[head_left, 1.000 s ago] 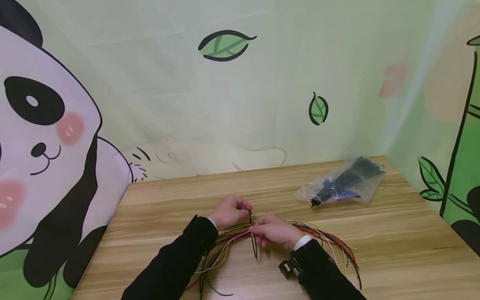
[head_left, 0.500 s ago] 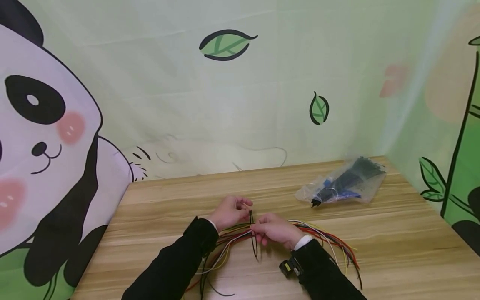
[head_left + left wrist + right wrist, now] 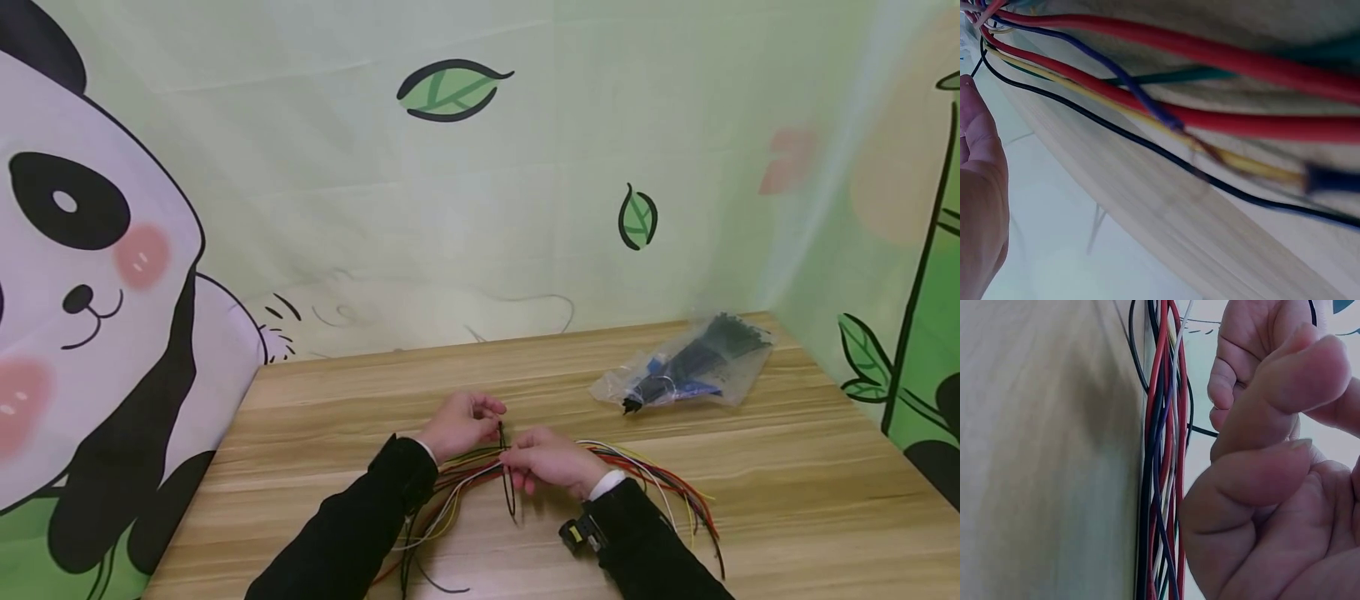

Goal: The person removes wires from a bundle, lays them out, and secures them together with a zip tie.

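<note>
A thin black cable tie [image 3: 510,497] crosses a bundle of long coloured wires [image 3: 660,468] and hangs as a narrow loop toward the near side. My left hand [image 3: 459,423] pinches its upper end above the bundle. Just right of it, my right hand [image 3: 555,460] pinches the tie close to the wires, its other fingers curled. Red, black, purple and white wires [image 3: 1165,450] run beside the curled fingers in the right wrist view. In the left wrist view, part of the left hand [image 3: 982,175] shows at the edge, beyond the red, yellow and black wires [image 3: 1147,106].
A clear plastic bag [image 3: 600,390] with a dark bundle of thin strips [image 3: 697,350] lies at the back right of the wooden table [image 3: 810,467]. Loose wire ends [image 3: 442,588] spread at the near left. A printed cloth wall [image 3: 525,208] stands behind the table.
Both hands stay almost in place. The upper strands of the cable tie shift slightly between them.
</note>
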Demonstrator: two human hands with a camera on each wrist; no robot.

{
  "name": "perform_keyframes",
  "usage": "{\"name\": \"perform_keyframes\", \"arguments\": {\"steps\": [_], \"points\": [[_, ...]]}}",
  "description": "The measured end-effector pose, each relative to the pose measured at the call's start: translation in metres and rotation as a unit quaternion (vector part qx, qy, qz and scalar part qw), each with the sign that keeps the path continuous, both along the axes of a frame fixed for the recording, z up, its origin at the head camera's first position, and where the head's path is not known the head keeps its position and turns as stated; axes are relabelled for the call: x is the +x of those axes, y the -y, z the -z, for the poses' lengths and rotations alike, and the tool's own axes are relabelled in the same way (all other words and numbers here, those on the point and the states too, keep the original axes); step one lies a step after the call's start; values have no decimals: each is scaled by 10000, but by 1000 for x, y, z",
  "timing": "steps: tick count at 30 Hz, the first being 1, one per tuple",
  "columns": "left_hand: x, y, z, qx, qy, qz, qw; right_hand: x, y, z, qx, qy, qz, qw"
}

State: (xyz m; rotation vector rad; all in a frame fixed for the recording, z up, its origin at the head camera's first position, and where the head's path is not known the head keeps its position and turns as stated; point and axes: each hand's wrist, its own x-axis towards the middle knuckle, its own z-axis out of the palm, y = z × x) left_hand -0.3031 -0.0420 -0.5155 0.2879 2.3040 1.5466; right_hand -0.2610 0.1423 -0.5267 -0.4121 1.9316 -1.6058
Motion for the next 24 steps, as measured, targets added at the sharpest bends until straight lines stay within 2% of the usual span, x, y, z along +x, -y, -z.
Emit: {"name": "perform_keyframes", "arguments": {"steps": [6,12,19,24], "points": [[3,-1,-1,18,-102,5,9999,1,2,-1,17,-137,140,9998],[5,-2,0,74,-106,-3,9999,1,5,2,170,-444,465,9978],[4,-6,-3,-94,-234,-385,9989,3,12,3,147,-905,898,9917],[2,-8,-2,218,93,-680,9974,3,14,3,400,-1170,1235,9846]]}}
